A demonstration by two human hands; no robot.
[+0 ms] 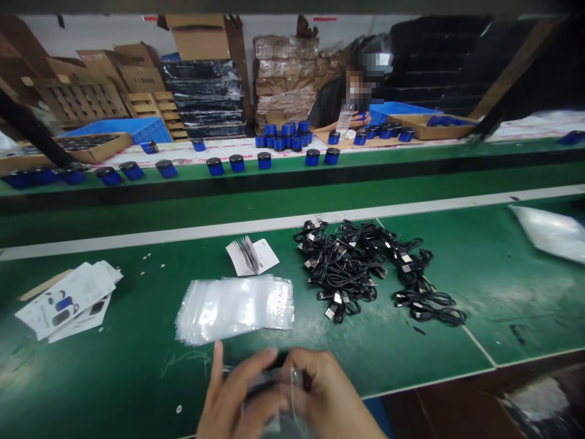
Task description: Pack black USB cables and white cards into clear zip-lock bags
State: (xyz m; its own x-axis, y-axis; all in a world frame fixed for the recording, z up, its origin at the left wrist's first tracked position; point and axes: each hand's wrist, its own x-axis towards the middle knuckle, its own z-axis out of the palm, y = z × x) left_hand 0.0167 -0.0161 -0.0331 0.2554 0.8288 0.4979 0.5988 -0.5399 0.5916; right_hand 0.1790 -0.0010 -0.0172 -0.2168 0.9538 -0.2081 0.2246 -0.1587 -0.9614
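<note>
Both of my hands meet at the near edge of the green table. My left hand [231, 399] and my right hand [331, 396] together grip a clear plastic bag [292, 378] with something dark inside; motion blur hides what it is. Just beyond them lies a stack of clear zip bags [235, 308]. A heap of coiled black USB cables [365, 268] sits to the right of that stack. A small fanned stack of white cards [251, 255] lies behind the bags.
Printed leaflets [68, 299] lie at the left. A silver bag [551, 231] rests at the far right. Several blue round speakers [237, 163] stand on the far green belt, where a person [351, 100] sits by a cardboard tray [429, 126].
</note>
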